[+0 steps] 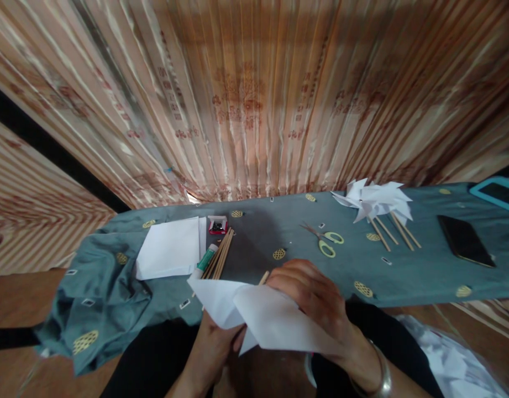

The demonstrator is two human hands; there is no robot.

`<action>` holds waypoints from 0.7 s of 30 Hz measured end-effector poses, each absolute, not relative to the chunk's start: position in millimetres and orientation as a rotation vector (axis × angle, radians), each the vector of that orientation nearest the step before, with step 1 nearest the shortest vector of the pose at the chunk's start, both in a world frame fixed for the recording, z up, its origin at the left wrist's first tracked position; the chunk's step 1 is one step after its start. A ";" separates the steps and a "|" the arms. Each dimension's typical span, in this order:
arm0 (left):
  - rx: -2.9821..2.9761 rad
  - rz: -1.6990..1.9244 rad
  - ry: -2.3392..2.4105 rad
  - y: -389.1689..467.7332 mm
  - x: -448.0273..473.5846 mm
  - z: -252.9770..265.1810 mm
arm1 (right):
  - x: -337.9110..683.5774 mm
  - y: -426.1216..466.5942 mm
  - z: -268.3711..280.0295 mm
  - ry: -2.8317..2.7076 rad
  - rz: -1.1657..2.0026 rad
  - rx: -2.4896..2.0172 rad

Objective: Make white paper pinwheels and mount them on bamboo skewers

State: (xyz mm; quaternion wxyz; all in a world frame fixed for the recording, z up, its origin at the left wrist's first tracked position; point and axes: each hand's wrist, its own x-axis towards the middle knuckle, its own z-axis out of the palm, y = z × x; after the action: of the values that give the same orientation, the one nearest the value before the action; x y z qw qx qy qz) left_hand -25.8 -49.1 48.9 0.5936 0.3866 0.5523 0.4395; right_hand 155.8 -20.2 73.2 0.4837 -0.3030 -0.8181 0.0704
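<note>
A white paper pinwheel [274, 318] with folded blades is held up over my lap, in front of the table's near edge. My left hand [215, 340] grips it from below at its left side, and the paper covers part of the fingers. Behind the paper's top edge my right hand [310, 296] is closed, its fingertips hidden. The end of a wooden stick [264, 277] pokes out next to those fingers. Left of the pinwheel lie a glue stick [206, 258] with a green label and several loose wooden sticks [224, 254].
A stack of white paper [169, 249] lies left on the cloth-covered table [262, 226], near a small red box [218, 225] of dark pins. Green-handled scissors [326, 240], finished pinwheels [376, 200], a black phone [465, 240] and a blue-framed device [497, 193] lie rightward. Plastic-wrapped white paper [457, 359] is below.
</note>
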 end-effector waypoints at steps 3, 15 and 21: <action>0.866 0.978 1.216 -50.1 -28.2 48.5 | 154.6 -20.1 73.2 -1.918 0.354 -0.782; 0.865 0.981 1.108 -47.5 -29.3 29.0 | 143.0 -9.9 52.3 -1.250 1.382 -1.164; 0.890 1.022 1.148 -56.1 -24.9 16.5 | 137.6 -6.6 33.2 -1.164 1.473 -1.171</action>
State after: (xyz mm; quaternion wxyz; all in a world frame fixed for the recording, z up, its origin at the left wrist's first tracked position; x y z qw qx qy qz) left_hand -24.9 -56.1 16.5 0.6308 0.3889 0.5015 0.4466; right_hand 137.6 -6.6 33.2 0.4482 -0.4731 -0.4702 0.5951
